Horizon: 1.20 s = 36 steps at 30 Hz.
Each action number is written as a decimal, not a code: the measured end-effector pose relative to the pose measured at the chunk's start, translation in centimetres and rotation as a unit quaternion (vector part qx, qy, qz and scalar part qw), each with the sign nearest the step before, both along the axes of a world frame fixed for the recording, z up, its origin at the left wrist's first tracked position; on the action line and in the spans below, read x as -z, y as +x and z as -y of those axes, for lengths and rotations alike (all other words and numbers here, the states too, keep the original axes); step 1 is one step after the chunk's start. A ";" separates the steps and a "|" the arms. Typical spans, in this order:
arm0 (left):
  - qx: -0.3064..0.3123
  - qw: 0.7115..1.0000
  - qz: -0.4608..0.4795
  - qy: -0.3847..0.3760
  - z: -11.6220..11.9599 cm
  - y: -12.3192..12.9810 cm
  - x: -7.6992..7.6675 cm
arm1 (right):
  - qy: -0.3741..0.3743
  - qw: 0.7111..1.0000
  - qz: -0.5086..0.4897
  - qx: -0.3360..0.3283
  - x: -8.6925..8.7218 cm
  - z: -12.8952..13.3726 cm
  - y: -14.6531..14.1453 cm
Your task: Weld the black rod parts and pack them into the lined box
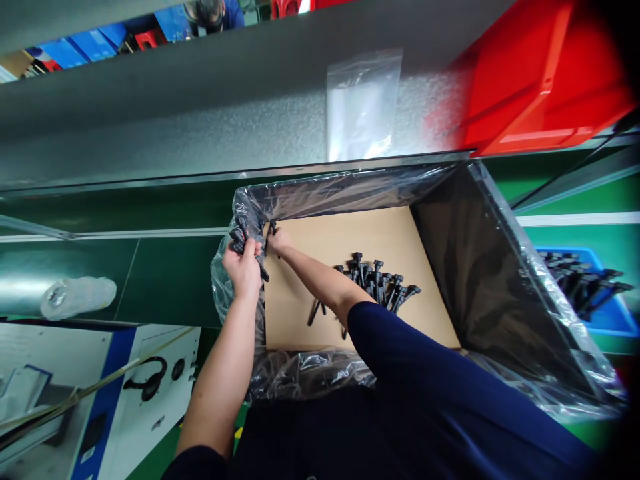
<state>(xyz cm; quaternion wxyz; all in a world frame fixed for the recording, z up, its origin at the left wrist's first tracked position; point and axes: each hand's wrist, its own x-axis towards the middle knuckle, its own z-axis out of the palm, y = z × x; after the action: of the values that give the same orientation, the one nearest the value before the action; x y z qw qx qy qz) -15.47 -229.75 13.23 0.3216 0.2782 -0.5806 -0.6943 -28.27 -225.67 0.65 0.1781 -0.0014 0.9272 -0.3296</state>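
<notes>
My left hand (243, 268) is closed round a bundle of black rod-shaped parts with wide heads (240, 233), which look like ignition coils. It is over the left rim of a deep crate (450, 193) lined with clear plastic film. My right hand (280, 241) reaches across to the crate's far left corner, its fingers closed on a black ignition coil (271, 230) standing there; the fingertips are partly hidden. Several more ignition coils (377, 280) lie in a loose heap on the cardboard sheet (320, 233) in the crate, partly behind my right forearm.
Beyond the crate runs a metal shelf (200, 133) bearing a clear plastic bag (364, 107) and a red bin (545, 87). A blue tray (613, 320) of similar parts is at the right. A wrapped roll (79, 297) lies left. A person (213, 15) is in the background.
</notes>
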 end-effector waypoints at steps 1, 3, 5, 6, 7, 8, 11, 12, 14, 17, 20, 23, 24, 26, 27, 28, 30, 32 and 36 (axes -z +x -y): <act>0.000 1.000 -0.002 0.001 0.0 0.0 0.0 | -0.002 1.000 -0.002 -0.001 -0.2 0.3 0.2; -0.001 1.000 -0.001 0.000 0.0 0.0 0.0 | 0.006 1.000 0.002 -0.009 -0.7 0.7 0.5; -0.001 1.000 0.006 -0.007 0.0 0.0 0.1 | 0.022 0.999 0.004 -0.024 -1.1 0.9 0.5; -0.001 1.000 0.009 -0.010 0.0 0.0 0.1 | 0.029 0.999 0.005 -0.032 -1.3 0.9 0.5; -0.001 1.000 0.010 -0.012 0.0 0.0 0.1 | 0.034 0.999 0.004 -0.040 -1.4 0.8 0.4; 0.000 1.000 0.012 -0.013 0.0 0.0 0.2 | 0.036 0.998 0.003 -0.047 -1.4 0.8 0.3; 0.001 1.000 0.021 -0.019 0.0 0.0 0.2 | 0.036 0.998 0.000 -0.059 -1.3 0.6 -0.1; 0.002 0.999 0.024 -0.021 0.0 0.0 0.2 | 0.036 0.997 0.000 -0.062 -1.3 0.7 -0.2; 0.002 0.999 0.027 -0.022 -0.1 0.0 0.2 | 0.034 0.997 -0.001 -0.067 -1.3 0.7 -0.3; 0.000 1.000 0.021 -0.015 0.0 0.0 0.3 | 0.033 0.997 -0.003 -0.071 -1.2 0.8 -0.5; 0.002 1.000 0.007 -0.006 0.0 0.0 0.3 | 0.029 0.997 -0.006 -0.071 -1.0 0.6 -0.5; 0.005 1.000 0.000 -0.003 0.0 0.0 0.3 | 0.018 0.998 -0.028 -0.055 -0.6 0.3 -0.3; 0.004 1.000 -0.001 0.000 0.0 0.0 0.3 | 0.015 0.998 -0.036 -0.048 -0.5 0.3 -0.2; 0.001 1.000 -0.008 0.009 0.0 0.0 0.3 | 0.014 0.998 -0.046 -0.039 -0.5 0.3 0.1; -0.001 1.000 -0.014 0.014 -0.1 0.0 0.4 | 0.014 0.998 -0.049 -0.038 -0.6 0.4 0.2; -0.002 1.000 -0.019 0.018 -0.1 -0.1 0.4 | 0.012 0.998 -0.050 -0.039 -0.7 0.5 0.4; -0.002 0.999 -0.027 0.022 -0.1 -0.1 0.5 | 0.004 0.998 -0.052 -0.043 -1.1 0.8 0.5; -0.002 0.999 -0.028 0.018 -0.1 -0.2 0.7 | -0.009 0.997 -0.057 -0.047 -1.5 1.0 0.6; 0.000 1.000 -0.014 -0.003 0.2 -0.2 1.4 | -0.038 0.996 -0.072 -0.047 -2.1 0.2 0.6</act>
<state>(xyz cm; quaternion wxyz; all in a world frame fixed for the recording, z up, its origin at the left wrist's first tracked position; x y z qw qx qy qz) -15.67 -229.94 11.86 0.3307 0.2672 -0.5781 -0.6965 -27.67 -225.88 2.74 0.1262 -0.0758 0.9233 -0.3549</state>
